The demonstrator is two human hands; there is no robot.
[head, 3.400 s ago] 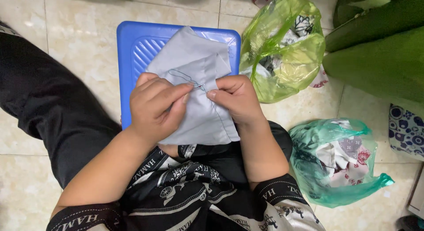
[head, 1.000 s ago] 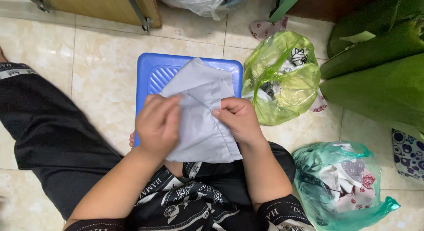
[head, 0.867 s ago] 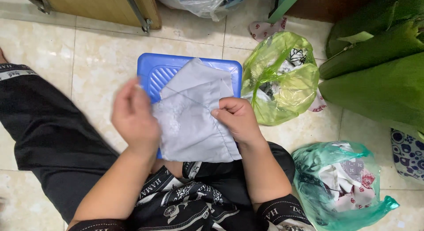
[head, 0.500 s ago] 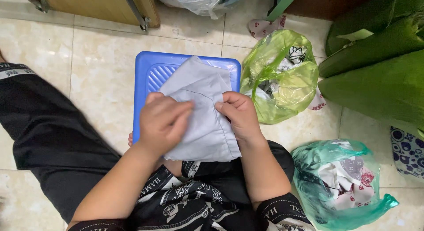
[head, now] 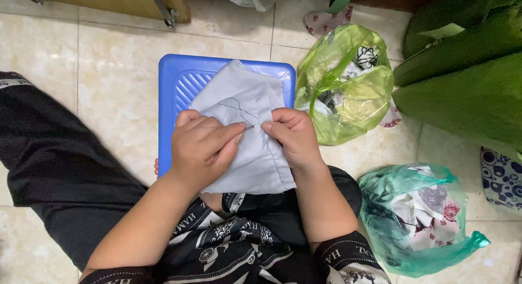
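The left hand (head: 202, 148) lies curled on a pale grey cloth (head: 247, 137), its fingertips pinching what looks like a needle, though it is too thin to be sure. A dark thread (head: 235, 105) loops across the cloth above. The right hand (head: 292, 137) pinches the cloth's fold just beside it. The cloth rests over a blue plastic stool (head: 179, 94) on the tiled floor (head: 109, 61). To the right, a yellow-green plastic bag (head: 348, 88) holds patterned fabric scraps; nearer, a teal plastic bag (head: 418, 219) holds more printed scraps.
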